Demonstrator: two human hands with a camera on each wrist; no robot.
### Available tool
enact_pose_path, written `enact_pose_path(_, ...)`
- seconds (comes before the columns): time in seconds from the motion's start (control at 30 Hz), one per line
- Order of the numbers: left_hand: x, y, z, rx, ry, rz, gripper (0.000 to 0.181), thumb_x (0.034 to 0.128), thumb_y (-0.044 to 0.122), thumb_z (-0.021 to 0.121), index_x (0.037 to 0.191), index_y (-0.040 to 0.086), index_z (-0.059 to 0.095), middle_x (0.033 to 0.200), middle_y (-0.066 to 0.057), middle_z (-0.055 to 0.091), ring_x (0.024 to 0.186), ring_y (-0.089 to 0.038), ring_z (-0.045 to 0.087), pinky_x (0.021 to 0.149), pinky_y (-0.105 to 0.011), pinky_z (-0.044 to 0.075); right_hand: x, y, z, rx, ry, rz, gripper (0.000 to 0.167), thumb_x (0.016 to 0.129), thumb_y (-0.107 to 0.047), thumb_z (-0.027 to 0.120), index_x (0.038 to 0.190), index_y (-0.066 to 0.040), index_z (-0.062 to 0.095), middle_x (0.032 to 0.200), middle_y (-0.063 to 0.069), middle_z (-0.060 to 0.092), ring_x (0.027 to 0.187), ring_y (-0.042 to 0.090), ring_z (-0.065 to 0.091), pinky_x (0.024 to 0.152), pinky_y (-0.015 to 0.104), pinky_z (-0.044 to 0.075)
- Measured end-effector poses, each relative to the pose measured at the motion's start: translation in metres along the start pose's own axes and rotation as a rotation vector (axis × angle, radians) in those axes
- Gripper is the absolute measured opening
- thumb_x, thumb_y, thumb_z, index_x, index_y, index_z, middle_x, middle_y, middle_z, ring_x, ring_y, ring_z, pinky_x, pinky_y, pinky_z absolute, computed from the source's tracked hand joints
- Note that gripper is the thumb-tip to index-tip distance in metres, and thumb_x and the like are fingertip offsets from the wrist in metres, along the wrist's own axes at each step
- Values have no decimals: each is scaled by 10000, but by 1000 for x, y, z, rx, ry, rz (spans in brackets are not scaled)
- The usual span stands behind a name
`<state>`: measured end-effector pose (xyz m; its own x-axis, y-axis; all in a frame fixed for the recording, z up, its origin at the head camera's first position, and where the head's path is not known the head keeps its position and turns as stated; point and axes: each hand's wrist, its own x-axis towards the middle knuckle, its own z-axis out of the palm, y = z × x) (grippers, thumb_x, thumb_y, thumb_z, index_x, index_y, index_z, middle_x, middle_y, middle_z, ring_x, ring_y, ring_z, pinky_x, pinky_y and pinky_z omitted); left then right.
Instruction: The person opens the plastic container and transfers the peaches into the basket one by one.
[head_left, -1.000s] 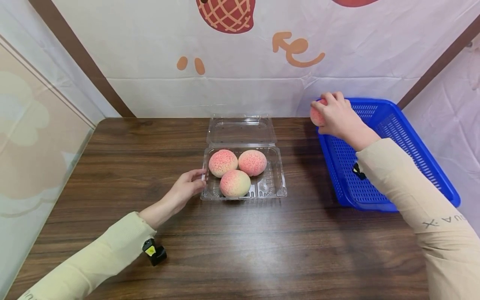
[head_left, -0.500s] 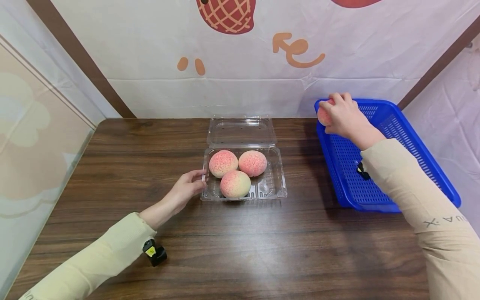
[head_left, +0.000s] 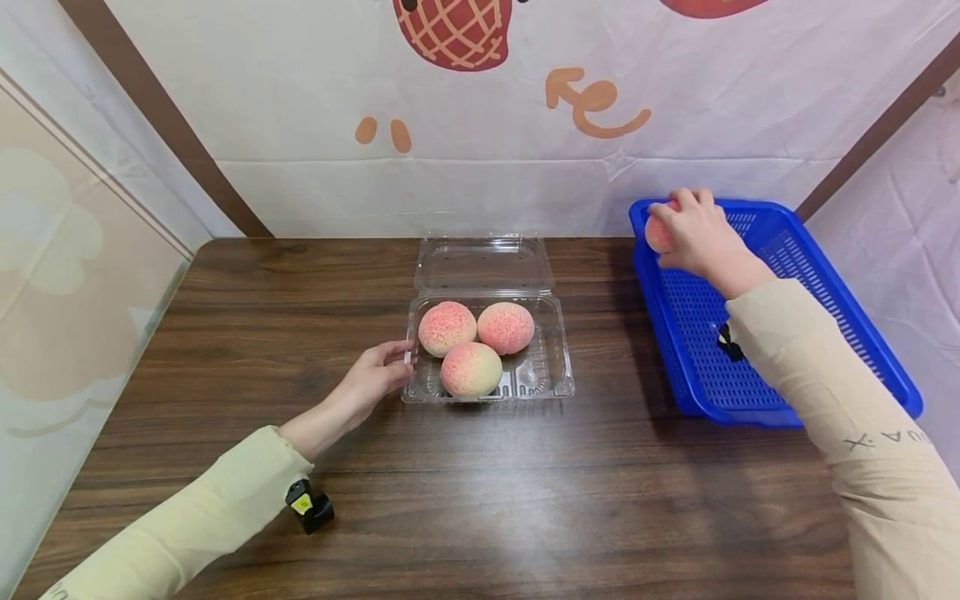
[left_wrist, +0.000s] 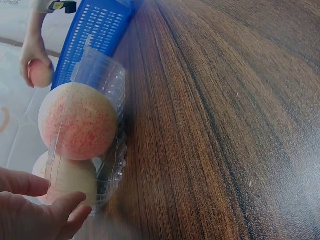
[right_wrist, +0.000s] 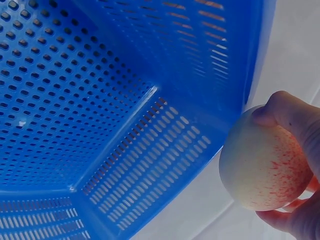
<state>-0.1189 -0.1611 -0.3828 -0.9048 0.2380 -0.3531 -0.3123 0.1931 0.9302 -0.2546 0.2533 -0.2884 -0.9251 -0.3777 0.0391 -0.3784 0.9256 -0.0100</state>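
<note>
Nearest me, the dark wood-grain table's [head_left: 480, 517] front edge is out of sight, and both pale sleeves [head_left: 172, 521] are cut off. The left hand [head_left: 367, 379] has its fingers loosely extended, touching the left wall of a clear plastic clamshell box [head_left: 564, 386]. Three round pink-and-cream peaches [head_left: 472, 369] sit inside; its see-through lid [head_left: 483, 262] lies back towards the table's far edge. By the table's right edge, a sleeve covers part of a blue perforated plastic basket [head_left: 686, 333]. At its far left corner the right hand [head_left: 701, 237] grasps a fourth peach [head_left: 659, 236], partly finger-covered; I can't tell whether it touches the rim. Beyond, the printed white cloth's [head_left: 487, 125] top is cropped.
</note>
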Motion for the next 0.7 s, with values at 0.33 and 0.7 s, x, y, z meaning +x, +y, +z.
enact_pose_path(0.33, 0, -2, -2, -2, 0, -2, 475, 887, -40, 375, 1327, -173, 252, 1277, -326, 376, 1130, -309, 417, 983, -370, 391, -1, 8, 4, 36, -48, 39, 690, 693, -127, 761, 1275, 35, 428, 1242, 327, 324, 1117, 519, 261, 857, 657, 317)
enact_pose_path(0.7, 0, -2, -1, -1, 5, -4, 471, 889, -41, 372, 1326, -170, 256, 1274, -321, 380, 1129, -305, 418, 982, -364, 392, -2, 16, 11, 47, -65, 72, 679, 693, -118, 756, 1267, 35, 426, 1200, 319, 332, 1110, 521, 261, 855, 665, 323)
